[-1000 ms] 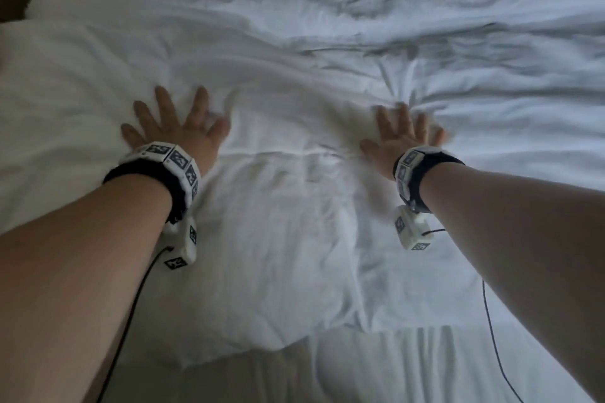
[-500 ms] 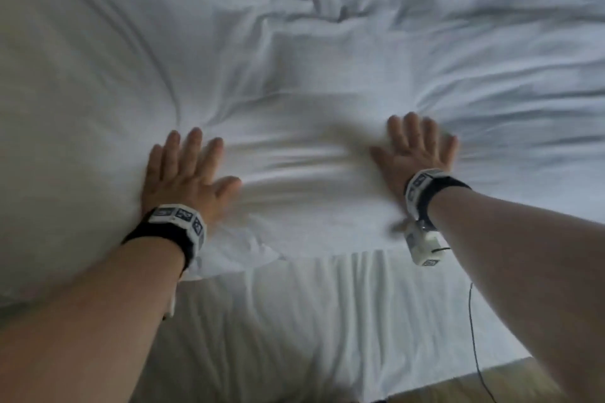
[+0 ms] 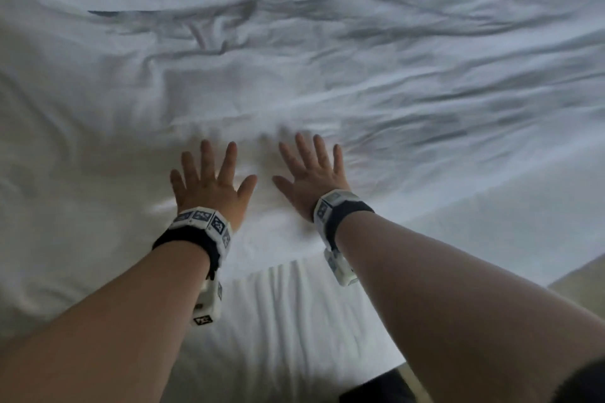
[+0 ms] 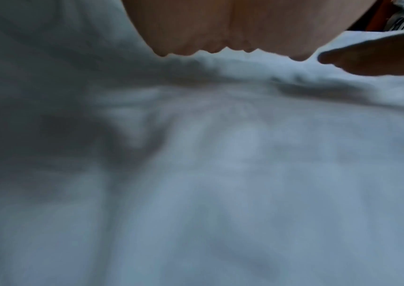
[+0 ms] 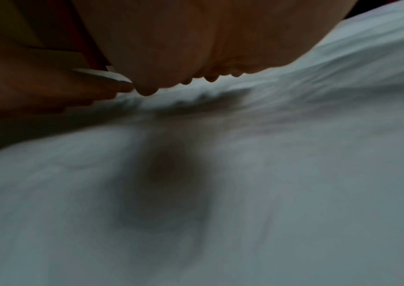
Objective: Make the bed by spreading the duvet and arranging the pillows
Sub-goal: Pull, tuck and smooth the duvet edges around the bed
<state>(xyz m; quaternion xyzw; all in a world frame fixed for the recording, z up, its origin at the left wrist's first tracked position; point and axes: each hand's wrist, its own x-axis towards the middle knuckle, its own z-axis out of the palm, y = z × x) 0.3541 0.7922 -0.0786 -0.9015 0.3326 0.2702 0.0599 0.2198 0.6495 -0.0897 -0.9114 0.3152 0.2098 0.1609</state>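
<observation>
Left hand (image 3: pixel 209 186) and right hand (image 3: pixel 311 180) flat, fingers spread, side by side, pressing on white duvet (image 3: pixel 360 82) near its near edge, gripping nothing; duvet wrinkled across the bed, sheet (image 3: pixel 294 321) below

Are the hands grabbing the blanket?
No, the left hand and right hand lie flat with fingers spread on the duvet.

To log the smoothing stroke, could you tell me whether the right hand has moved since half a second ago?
Yes. The right hand has slid leftward along the duvet's near edge, closing most of the gap to the left hand.
</observation>
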